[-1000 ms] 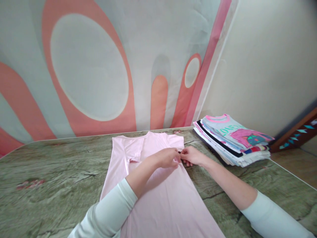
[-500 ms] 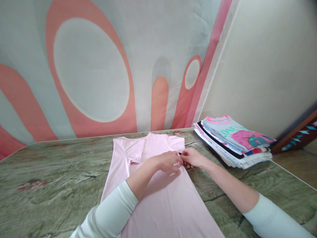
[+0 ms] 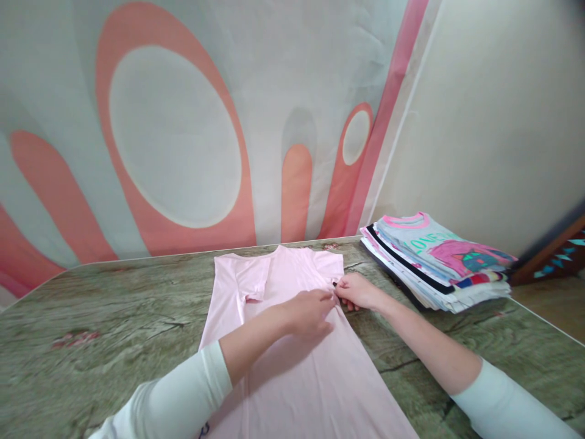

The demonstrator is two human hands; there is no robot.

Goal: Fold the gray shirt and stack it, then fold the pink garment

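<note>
A pale pink T-shirt (image 3: pixel 320 381) lies spread on the table, its neck end away from me. Its left sleeve is folded inward over the body, and the left side is turned in along a lengthwise crease. At the shirt's right edge, just below the right sleeve, my right hand (image 3: pixel 359 291) is closed in a pinch on the cloth. A tiny dark spot shows at those fingertips. My left hand (image 3: pixel 309 314) hovers over or rests on the upper body of the shirt, fingers apart, the tips close to my right hand.
A stack of folded shirts (image 3: pixel 434 256) stands at the table's back right, a grey one with a pink collar and a cat print on top. Behind the wood-patterned table (image 3: pixel 137 317) hangs a grey and coral patterned backdrop (image 3: pixel 269 122). A dark brown object stands at far right.
My left hand has drawn slightly left and down, away from my right fingertips. My right hand stays at the shirt's edge. The view has shifted slightly.
</note>
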